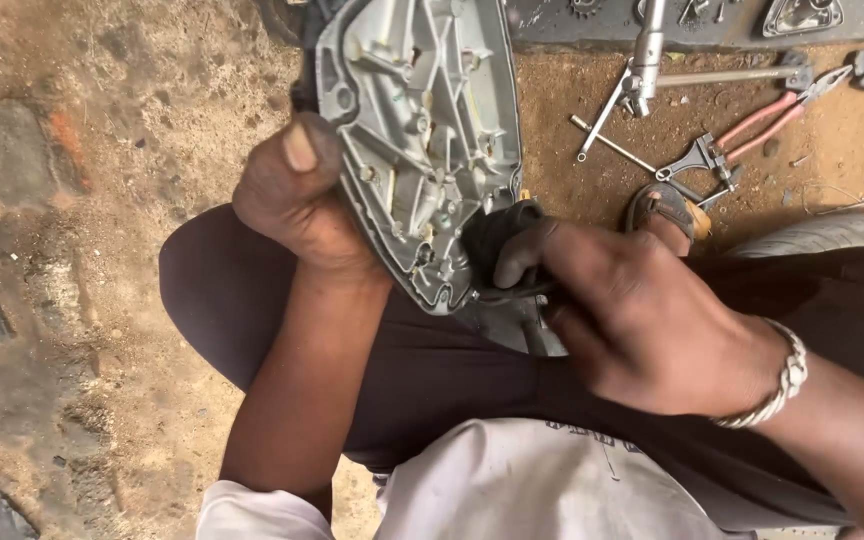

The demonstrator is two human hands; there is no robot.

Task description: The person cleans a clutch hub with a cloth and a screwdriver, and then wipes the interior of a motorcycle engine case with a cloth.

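Left hand [287, 195]: one, gripping the left edge of the metal cover, the fingers curling shut around the rim and the thumb lying flat against its face.
Right hand [632, 320]: one, closing around the black rubber piece at the cover's lower end; the fingers are bent tight about it, and a thin black cable is running under them.
Metal cover [422, 130]: one grey cast part, ribbed on the inside, being held tilted above the person's lap, its narrow end pointing down toward the right hand.
Black rubber piece [502, 232]: one, sitting against the cover's lower right edge and partly hidden by the fingers.
Bracelet [787, 375]: one silver band, circling the right wrist.
Knee [222, 290]: one showing clearly, in dark trousers, lying under the left forearm.
Pliers [767, 115]: one pair with red handles, lying on the dirt at upper right, well apart from both hands.
Metal rods and wrenches [642, 70]: about three long pieces lying crossed beside the pliers; the exact count is hard to tell.
Tyre [832, 232]: one grey curve, showing at the right edge.
Ground [72, 250]: brown dirt with flat stones at left.
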